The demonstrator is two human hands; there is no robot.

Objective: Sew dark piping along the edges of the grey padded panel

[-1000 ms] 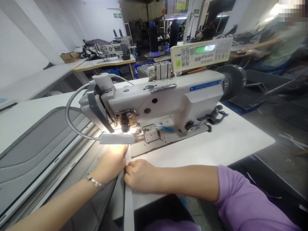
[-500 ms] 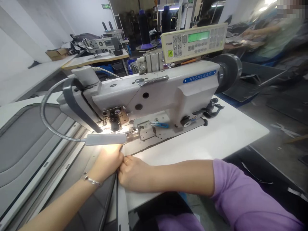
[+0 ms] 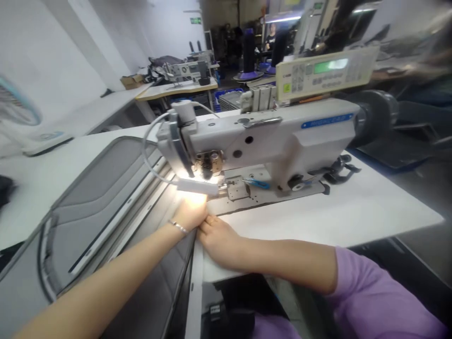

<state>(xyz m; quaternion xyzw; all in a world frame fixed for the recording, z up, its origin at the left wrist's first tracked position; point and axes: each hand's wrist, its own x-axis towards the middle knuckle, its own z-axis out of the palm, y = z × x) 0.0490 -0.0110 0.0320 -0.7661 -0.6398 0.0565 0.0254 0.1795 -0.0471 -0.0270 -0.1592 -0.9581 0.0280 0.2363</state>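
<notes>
just in front of the needle of a grey industrial sewing machine, a person's two bare hands meet on the edge of a large grey padded panel spread across the white work table. the left hand, a thin bracelet at its wrist, lies on the panel's near edge under the glare of the gooseneck lamp, fingers bent down onto the material. the right hand, its arm in a purple sleeve, rests loosely curled on the table, fingertips touching the left hand and the panel's edge; whether either hand pinches the fabric cannot be told. a control panel sits atop the machine, blue snips lie on its bed, and a second sewing station stands behind.
</notes>
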